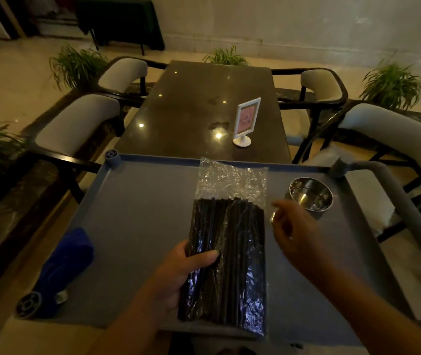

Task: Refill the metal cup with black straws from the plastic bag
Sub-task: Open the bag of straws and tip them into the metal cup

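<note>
Head view: left hand (186,272) clasps clear crinkly plastic bag (230,180) of thin black straws (240,252); shiny round metal cup (310,194) up-right of grip. Right hand (296,231) blurred, grasp unclear. Bag probably light, slippery; pinch empty top beyond grip.

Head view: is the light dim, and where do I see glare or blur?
Head view: dim, warm light; lamp reflections glare on the dark glossy table; the crinkled clear plastic bag of black straws glints; the right hand is motion-blurred; edges bow from the wide lens.
</note>
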Motion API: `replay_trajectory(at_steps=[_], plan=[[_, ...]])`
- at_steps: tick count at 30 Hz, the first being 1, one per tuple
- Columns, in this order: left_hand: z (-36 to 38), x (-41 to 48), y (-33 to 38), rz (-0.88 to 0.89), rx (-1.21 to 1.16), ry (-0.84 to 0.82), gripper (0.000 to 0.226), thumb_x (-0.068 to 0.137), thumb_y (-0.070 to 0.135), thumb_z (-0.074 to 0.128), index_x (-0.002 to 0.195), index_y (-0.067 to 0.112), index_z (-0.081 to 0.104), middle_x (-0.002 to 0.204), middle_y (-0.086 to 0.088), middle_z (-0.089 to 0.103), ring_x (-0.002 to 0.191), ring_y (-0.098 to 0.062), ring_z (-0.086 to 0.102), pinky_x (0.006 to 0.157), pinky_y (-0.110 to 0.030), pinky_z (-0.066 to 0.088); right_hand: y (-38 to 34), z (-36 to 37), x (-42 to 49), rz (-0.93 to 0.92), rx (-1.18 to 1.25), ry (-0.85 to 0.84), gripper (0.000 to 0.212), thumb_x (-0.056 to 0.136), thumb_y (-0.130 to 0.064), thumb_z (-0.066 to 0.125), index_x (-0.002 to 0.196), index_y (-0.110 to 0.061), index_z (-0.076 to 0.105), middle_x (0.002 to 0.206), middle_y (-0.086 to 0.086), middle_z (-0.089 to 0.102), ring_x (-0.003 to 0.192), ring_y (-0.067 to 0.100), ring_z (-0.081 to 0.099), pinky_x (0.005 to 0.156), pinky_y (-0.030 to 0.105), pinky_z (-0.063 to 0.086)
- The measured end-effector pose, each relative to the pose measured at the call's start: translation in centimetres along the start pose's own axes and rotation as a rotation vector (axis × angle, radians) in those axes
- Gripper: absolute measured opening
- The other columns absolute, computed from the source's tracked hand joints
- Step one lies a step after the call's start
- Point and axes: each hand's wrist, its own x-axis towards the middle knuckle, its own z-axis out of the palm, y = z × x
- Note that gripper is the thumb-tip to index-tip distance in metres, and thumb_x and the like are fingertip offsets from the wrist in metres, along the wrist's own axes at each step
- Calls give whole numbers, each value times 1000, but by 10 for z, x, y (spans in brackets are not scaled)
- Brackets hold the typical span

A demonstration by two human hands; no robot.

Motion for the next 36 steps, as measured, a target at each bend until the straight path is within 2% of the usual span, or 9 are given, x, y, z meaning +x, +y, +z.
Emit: replay_trajectory(at_steps=[4, 8, 11, 16, 22, 26, 29, 33, 36], plan=[[1, 2, 5, 22, -3, 46, 48, 68, 13, 85, 112, 8, 68, 107, -23, 73, 100, -43, 70, 79, -49, 60, -9, 18, -40, -127, -146, -49, 75, 70, -26, 73, 137, -17, 38, 132, 7, 42, 91, 8, 56, 72, 21, 53], [7, 3, 7, 19, 9, 64, 49, 70, 11, 79, 116, 4, 63, 107, -24, 73, 98, -42, 71, 80, -51, 60, -14, 23, -54, -123, -105, -26, 93, 63, -31, 79, 142, -17, 33, 149, 14, 28, 106, 13, 53, 83, 26, 52], [13, 5, 7, 1, 14, 47, 53, 68, 12, 85, 116, 4, 65, 114, -28, 70, 105, -47, 68, 85, -55, 58, -16, 23, -53, -175, -81, -21, 86, 72, -34, 73, 147, -23, 31, 156, 12, 22, 102, 12, 57, 79, 28, 58], [24, 11, 7, -61, 31, -9, 45, 65, 18, 91, 106, 11, 74, 114, -25, 72, 107, -43, 69, 81, -46, 59, -18, 26, -49, -277, -81, -15, 66, 95, -49, 46, 153, -31, 21, 163, 5, 12, 138, 18, 37, 103, 35, 47], [32, 16, 9, -28, 121, -46, 44, 72, 31, 87, 109, 13, 73, 116, -25, 71, 108, -43, 68, 85, -47, 59, -18, 23, -50, -305, -68, -22, 60, 94, -48, 52, 149, -32, 33, 161, 0, 22, 140, 15, 36, 104, 32, 47], [41, 22, 3, 31, 106, -51, 58, 94, 59, 53, 129, 15, 63, 128, -26, 64, 121, -45, 60, 102, -59, 47, -13, 16, -50, -252, -38, 22, 54, 97, -51, 47, 146, -32, 38, 160, -1, 26, 141, 13, 36, 104, 30, 47], [44, 25, 6, 98, 166, 0, 61, 93, 67, 40, 124, 23, 67, 120, -19, 70, 112, -36, 67, 86, -43, 59, -10, 9, -49, -228, -11, 45, 52, 98, -49, 45, 147, -36, 34, 159, -4, 25, 142, 13, 34, 103, 33, 49], [40, 27, 18, 308, 283, 29, 39, 94, 44, 44, 129, 36, 58, 115, -8, 74, 100, -25, 73, 72, -33, 61, -12, -4, -50, -224, -12, 39, 52, 98, -49, 43, 148, -35, 34, 159, -4, 25, 143, 13, 33, 105, 31, 47], [31, 21, 24, 419, 416, -84, 50, 95, 18, 40, 138, 45, 47, 119, -12, 71, 93, -25, 73, 70, -28, 59, -18, -13, -50, -224, 11, 55, 55, 96, -42, 53, 147, -33, 36, 159, -2, 26, 143, 15, 32, 113, 20, 32]])
